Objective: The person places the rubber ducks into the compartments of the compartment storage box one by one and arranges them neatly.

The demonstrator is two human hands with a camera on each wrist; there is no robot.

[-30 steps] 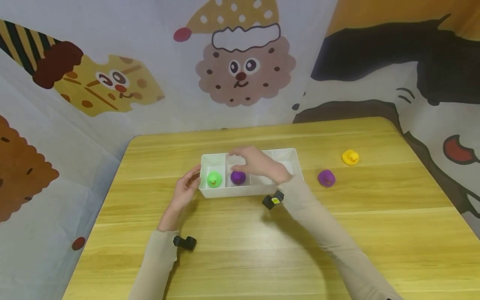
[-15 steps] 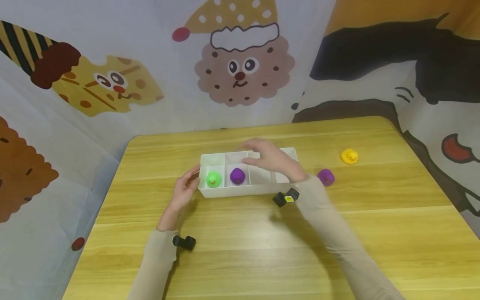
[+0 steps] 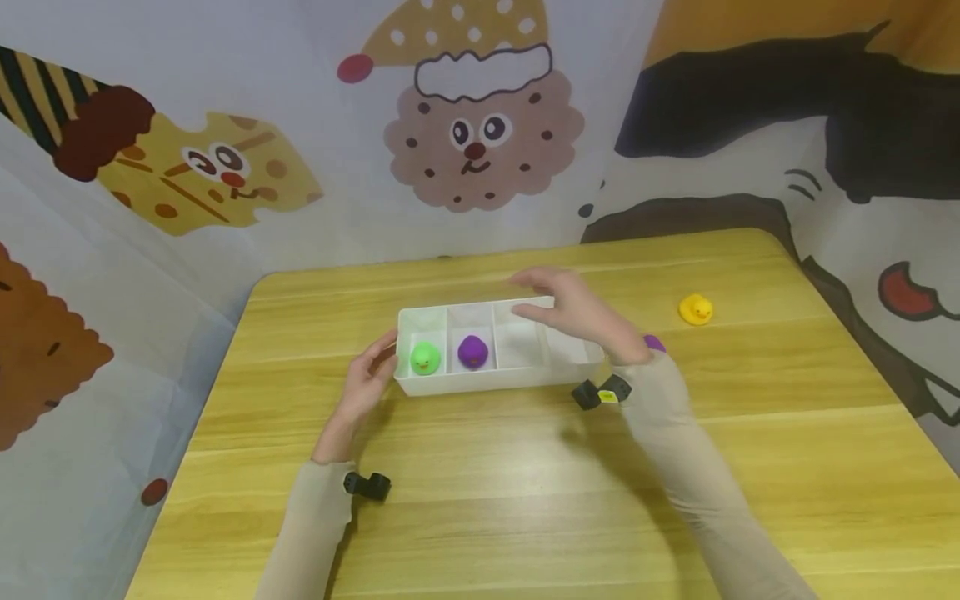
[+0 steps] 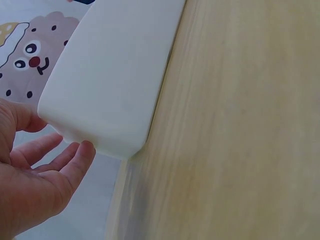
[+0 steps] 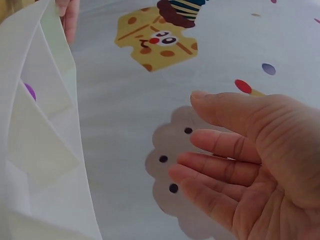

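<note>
A white divided tray lies on the table; a green duck sits in its leftmost compartment and a purple duck in the one beside it. The left hand touches the tray's left end, fingertips and thumb against the white wall in the left wrist view. Above the tray's right half hovers the right hand, empty, its fingers loosely bent and apart in the right wrist view. Partly hidden behind the right wrist is another purple toy. A yellow duck rests farther right.
The wooden table extends around the tray, its back edge near a wall cloth printed with cartoon figures. Small black cameras are worn at both wrists, the right one close to the tray's front right corner.
The right hand has moved rightward from above the purple duck in the tray, uncovering that compartment, and its forearm now partly covers the purple toy outside. The left hand stays at the tray's end.
</note>
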